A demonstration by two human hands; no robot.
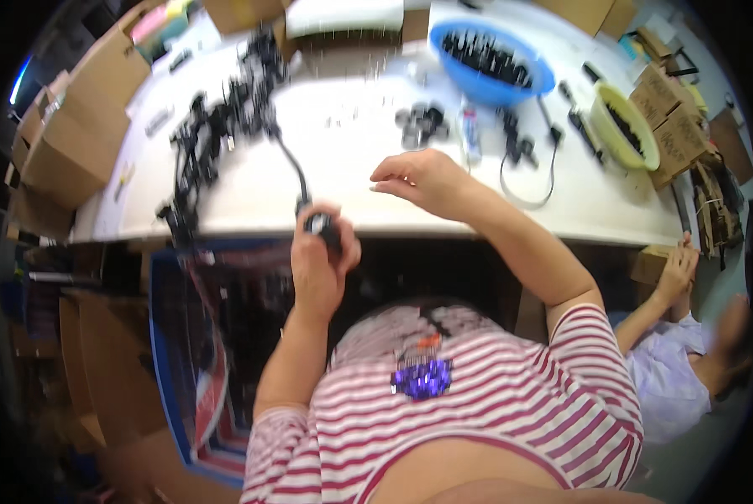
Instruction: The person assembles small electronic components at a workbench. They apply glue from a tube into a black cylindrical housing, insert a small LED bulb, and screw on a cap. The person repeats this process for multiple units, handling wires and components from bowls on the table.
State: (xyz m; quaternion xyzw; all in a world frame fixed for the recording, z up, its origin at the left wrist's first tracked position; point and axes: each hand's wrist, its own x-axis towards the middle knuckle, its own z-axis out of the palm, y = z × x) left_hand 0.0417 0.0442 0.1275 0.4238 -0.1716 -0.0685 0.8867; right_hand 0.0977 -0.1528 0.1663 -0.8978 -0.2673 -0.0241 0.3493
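Observation:
At the table's front edge, my left hand (pixel 319 260) is closed around a black rounded part (pixel 322 228). A black cable (pixel 291 161) runs up from this part toward a long heap of black cabled parts (pixel 217 126) on the left of the table. My right hand (pixel 431 181) hovers over the tabletop to the right, thumb and fingers pinched together. Anything between those fingertips is too small to make out. Just beyond it lie several dark round pieces (pixel 422 124), and a white tube (pixel 470 134) lies beside them.
A blue basin (pixel 537 77) of small black parts stands at the back right, with a yellow basin (pixel 611 139) farther right. Cardboard boxes (pixel 86 139) flank the white table (pixel 343 197). A blue crate (pixel 165 353) sits below left. Another person (pixel 662 370) sits at the right.

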